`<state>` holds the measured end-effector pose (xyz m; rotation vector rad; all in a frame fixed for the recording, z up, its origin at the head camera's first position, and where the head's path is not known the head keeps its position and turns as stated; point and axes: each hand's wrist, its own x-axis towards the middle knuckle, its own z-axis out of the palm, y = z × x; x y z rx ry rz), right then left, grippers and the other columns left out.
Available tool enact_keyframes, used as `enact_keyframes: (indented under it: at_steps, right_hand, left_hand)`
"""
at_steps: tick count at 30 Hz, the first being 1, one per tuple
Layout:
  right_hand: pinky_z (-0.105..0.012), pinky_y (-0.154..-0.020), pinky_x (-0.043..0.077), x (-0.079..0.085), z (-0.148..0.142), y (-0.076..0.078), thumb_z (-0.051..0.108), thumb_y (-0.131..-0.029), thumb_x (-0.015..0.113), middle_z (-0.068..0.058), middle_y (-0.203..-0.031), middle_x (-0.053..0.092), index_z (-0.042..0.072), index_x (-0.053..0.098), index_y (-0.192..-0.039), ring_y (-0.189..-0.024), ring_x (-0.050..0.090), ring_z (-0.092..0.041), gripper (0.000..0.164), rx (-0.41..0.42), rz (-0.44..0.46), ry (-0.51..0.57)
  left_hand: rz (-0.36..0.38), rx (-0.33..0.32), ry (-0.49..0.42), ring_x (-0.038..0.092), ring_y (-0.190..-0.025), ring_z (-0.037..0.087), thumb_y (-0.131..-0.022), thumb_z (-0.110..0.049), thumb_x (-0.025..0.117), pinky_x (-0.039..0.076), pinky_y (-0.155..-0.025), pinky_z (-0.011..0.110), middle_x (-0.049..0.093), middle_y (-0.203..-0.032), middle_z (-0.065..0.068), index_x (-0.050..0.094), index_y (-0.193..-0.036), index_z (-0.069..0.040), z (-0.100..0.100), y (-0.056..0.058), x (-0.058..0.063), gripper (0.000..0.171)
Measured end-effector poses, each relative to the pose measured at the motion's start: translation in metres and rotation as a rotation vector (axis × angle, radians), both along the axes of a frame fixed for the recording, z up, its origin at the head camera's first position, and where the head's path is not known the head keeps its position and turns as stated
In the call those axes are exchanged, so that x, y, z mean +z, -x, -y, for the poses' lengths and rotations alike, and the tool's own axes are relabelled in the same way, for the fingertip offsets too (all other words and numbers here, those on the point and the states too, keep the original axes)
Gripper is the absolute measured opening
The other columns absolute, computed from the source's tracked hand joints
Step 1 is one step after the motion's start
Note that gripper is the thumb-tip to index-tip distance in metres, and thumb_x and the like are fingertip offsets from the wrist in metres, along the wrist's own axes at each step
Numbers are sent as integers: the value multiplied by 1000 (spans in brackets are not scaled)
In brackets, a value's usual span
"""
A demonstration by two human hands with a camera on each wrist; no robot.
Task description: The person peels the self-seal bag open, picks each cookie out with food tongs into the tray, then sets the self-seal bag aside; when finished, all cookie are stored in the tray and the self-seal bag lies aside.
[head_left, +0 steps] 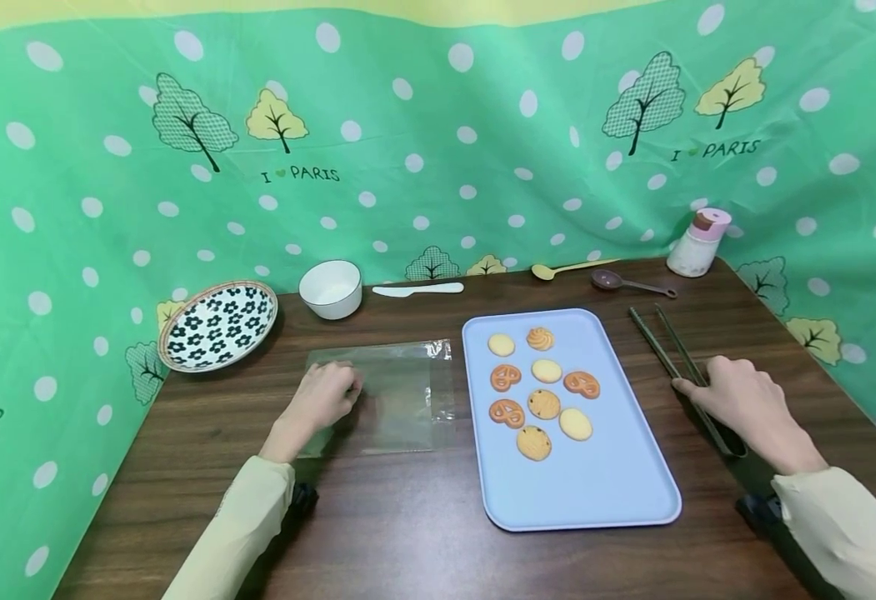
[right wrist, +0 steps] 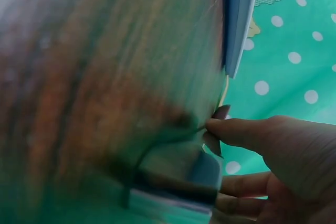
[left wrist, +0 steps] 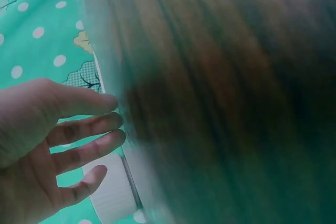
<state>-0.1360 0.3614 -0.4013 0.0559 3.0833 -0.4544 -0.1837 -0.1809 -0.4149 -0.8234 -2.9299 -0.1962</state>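
My left hand (head_left: 327,395) rests over the left part of a clear plastic bag (head_left: 400,408) lying flat on the table. Seen from the left wrist, the fingers (left wrist: 86,150) are loosely bent and apart, with nothing pinched between them and the thumb. On the right, my right hand (head_left: 745,408) holds dark metal tongs (head_left: 653,340) lying beside the tray, their two arms spread. The thumb is on one side of the tongs (right wrist: 173,187) and the other fingers are on the far side, partly hidden. Between the hands is a light blue tray (head_left: 595,492) bearing several cookies (head_left: 544,404).
A flower-patterned plate (head_left: 220,325), a white bowl (head_left: 331,290) and a white knife (head_left: 418,289) sit along the back left. Toward the back right are a yellow spoon (head_left: 546,272), a brown spoon (head_left: 608,280) and a pink-capped jar (head_left: 698,243). A green dotted cloth (head_left: 438,150) hangs behind.
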Motion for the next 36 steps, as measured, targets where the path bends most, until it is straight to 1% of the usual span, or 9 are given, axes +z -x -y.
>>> enact_keyframes:
  at_steps: [5, 8, 10, 11, 15, 20, 25, 30, 36]
  right_hand:
    - [-33, -41, 31, 7, 3, 8, 48, -88, 58, -6, -57, 36, 3, 45, -66, -48, 40, -20, 52, 28, 94, -13]
    - [-39, -42, 37, 16, 10, 16, 58, -89, 50, -25, -69, 51, -10, 56, -86, -55, 51, -31, 69, 50, 102, -25]
    - [-50, -47, 42, 23, 19, 23, 61, -90, 45, -35, -89, 54, -15, 54, -106, -68, 56, -43, 78, 59, 60, -17]
    - [-56, -54, 43, 28, 25, 26, 61, -90, 43, -39, -103, 52, -15, 49, -118, -80, 55, -49, 82, 66, 32, -2]
    - [-71, -84, 30, 43, 55, 41, 56, -94, 41, -39, -134, 32, -11, 28, -140, -118, 32, -58, 82, 119, -90, 100]
    - [-71, -97, 14, 53, 87, 61, 52, -94, 45, -29, -150, 13, 4, 15, -150, -133, 13, -53, 80, 214, -231, 143]
    - [-68, -102, 0, 47, 101, 79, 60, -91, 42, -18, -155, 5, 17, 12, -152, -139, 3, -43, 81, 210, -306, 61]
    - [-66, -102, -8, 41, 106, 90, 64, -90, 39, -16, -156, 1, 20, 10, -152, -140, -4, -40, 82, 199, -299, 41]
    - [-67, -101, -9, 35, 105, 91, 66, -89, 39, -15, -156, 0, 21, 11, -152, -140, -7, -40, 82, 177, -271, 54]
  left_hand:
    - [19, 6, -4, 37, -56, 13, -75, 5, 62, 31, -56, 33, 44, -64, -5, 45, -55, -19, 4, -2, 2, 36]
    - [35, 28, -33, 53, -65, 16, -80, -3, 66, 41, -59, 37, 57, -73, -3, 59, -66, -16, 7, -5, 9, 20]
    - [34, 58, -63, 60, -79, 23, -83, -10, 67, 45, -68, 45, 63, -85, 3, 66, -82, -12, 8, -6, 17, 3]
    - [25, 79, -79, 61, -87, 26, -85, -14, 66, 45, -73, 49, 64, -92, 5, 67, -91, -9, 8, -5, 22, 7]
    - [-45, 166, -130, 51, -106, 37, -95, -28, 55, 38, -84, 55, 58, -112, 16, 56, -116, -1, 6, 0, 42, 34]
    - [-111, 280, -182, 33, -128, 38, -99, -45, 39, 25, -99, 55, 41, -135, 21, 37, -139, -2, -3, 16, 55, 58]
    - [-124, 353, -207, 9, -141, 33, -97, -57, 29, 9, -108, 54, 20, -152, 18, 17, -151, -11, -5, 32, 53, 72]
    - [-132, 424, -202, -9, -142, 26, -93, -65, 26, -1, -110, 54, 2, -157, 12, 6, -152, -21, -3, 36, 47, 76]
    - [-157, 437, -179, -10, -142, 27, -91, -68, 26, -8, -110, 51, -3, -157, 10, 5, -152, -25, -5, 36, 40, 77]
